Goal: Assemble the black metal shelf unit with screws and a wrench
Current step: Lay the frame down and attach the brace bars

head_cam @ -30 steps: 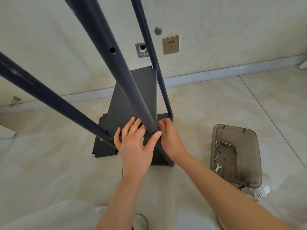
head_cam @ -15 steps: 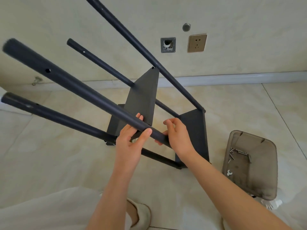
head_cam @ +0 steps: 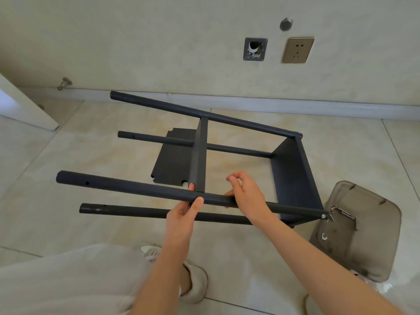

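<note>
Both hands were busy. The left hand gripped the near round black metal pole of the black metal shelf unit, thumb on top, where the middle shelf plate met it. The right hand pinched a small silver screw just above that pole. The shelf unit was tipped on its side over the pale tiled floor. A loose flat black metal plate lay on the floor behind it. A brown plastic tray sat just beside it on the right.
</note>
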Tool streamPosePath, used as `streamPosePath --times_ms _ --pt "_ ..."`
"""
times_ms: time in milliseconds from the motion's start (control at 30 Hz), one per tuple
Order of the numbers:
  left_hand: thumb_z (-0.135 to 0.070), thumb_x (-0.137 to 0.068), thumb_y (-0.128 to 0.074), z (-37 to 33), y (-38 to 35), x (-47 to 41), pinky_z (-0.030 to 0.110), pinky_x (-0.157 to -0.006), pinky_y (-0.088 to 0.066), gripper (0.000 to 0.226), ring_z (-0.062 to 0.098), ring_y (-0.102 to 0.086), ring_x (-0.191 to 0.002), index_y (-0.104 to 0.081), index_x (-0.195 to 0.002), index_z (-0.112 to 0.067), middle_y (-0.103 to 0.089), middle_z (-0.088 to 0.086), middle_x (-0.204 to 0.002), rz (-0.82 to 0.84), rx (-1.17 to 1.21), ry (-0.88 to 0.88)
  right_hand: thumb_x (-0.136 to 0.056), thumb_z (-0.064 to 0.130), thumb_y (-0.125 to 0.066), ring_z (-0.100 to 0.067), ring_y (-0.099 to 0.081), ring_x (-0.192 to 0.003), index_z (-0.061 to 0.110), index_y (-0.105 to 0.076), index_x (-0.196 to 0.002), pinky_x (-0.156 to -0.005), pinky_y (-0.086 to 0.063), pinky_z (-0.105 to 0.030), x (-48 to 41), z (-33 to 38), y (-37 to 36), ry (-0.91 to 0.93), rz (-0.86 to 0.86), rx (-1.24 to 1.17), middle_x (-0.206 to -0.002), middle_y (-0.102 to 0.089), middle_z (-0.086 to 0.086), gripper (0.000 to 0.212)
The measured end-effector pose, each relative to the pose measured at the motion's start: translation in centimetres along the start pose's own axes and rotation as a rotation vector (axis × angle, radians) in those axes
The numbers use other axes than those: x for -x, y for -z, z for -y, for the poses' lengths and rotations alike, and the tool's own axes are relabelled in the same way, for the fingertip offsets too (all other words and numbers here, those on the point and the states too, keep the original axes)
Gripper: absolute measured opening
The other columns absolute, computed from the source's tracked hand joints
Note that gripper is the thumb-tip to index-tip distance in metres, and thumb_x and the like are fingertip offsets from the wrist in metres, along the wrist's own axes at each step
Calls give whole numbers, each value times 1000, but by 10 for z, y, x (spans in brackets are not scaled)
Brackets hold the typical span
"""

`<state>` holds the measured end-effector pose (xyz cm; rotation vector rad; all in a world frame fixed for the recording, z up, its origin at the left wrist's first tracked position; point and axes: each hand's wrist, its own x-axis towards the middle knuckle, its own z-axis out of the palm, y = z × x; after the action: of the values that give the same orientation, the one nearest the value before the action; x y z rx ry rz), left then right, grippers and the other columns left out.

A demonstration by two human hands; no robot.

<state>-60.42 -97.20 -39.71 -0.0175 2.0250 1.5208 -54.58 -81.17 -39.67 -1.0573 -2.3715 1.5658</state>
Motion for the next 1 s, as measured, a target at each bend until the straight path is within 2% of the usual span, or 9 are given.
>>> streamPosePath --times_ms 167,400,533,600,667,733,800,900,1000 --pt "-52 -85 -66 20 3 -13 24 -89 -36 17 -3 -57 -99 -66 -98 -42 -68 -34 -90 -32 6 48 -105 33 -38 -12 -69 -80 28 -49 -112 -90 -55 -38 -4 -7 -6 0 29 49 -85 -72 3 14" --pt "-54 -85 -66 42 3 -16 15 -71 -39 22 0 -62 -94 -69 -96 -35 -72 -24 -84 -57 -17 109 -105 36 -37 -11 -67 -86 31 -48 -108 -81 -50 -29 -8 -20 -16 -29 72 158 -88 -72 6 12" --pt "-49 -83 -71 52 4 -18 20 -78 -47 16 3 -67 -89 -74 -82 -34 -73 -20 -80 -73 -25 119 -106 36 -35 -7 -62 -82 33 -47 -106 -63 -37 -17 -9 -27 -20 -20 82 229 -88 -72 8 12" --pt "-47 -83 -72 56 4 -19 24 -84 -51 12 6 -68 -90 -76 -76 -38 -74 -15 -82 -64 -18 129 -106 36 -35 -7 -62 -83 34 -47 -105 -63 -36 -20 -9 -31 -22 -11 84 265 -87 -73 9 13" --pt "-45 -83 -73 57 3 -20 23 -82 -52 7 6 -69 -88 -76 -77 -43 -75 -14 -82 -53 -2 137 -106 36 -34 -7 -62 -81 35 -47 -104 -61 -34 -17 -11 -35 -24 0 74 283 -85 -73 10 13" --pt "-42 -82 -74 56 2 -22 21 -80 -52 12 5 -70 -86 -77 -78 -31 -75 -14 -82 -70 20 154 -106 35 -33 -5 -60 -77 36 -47 -103 -59 -32 -14 -12 -37 -25 14 51 292 -82 -72 11 15" --pt "-41 -82 -76 53 3 -23 19 -76 -52 11 6 -70 -83 -74 -78 -30 -74 -18 -78 -89 -6 161 -106 35 -31 -5 -59 -75 36 -47 -101 -59 -33 -17 -13 -39 -27 18 26 299 -78 -70 13 16" --pt "-46 -81 -74 41 10 -22 14 -64 -44 17 2 -63 -71 -70 -70 -34 -67 -24 -60 -85 -216 129 -107 33 -31 -7 -61 -75 36 -47 -99 -60 -35 -23 -12 -42 -29 28 -5 314 -77 -71 12 18" --pt "-61 -78 -70 20 20 -27 16 -50 -37 39 4 -49 -46 -68 -60 -26 -53 -12 -41 -72 -707 63 -106 32 -33 -7 -63 -74 36 -48 -100 -59 -36 -19 -12 -45 -32 57 -13 334 -78 -70 12 17"
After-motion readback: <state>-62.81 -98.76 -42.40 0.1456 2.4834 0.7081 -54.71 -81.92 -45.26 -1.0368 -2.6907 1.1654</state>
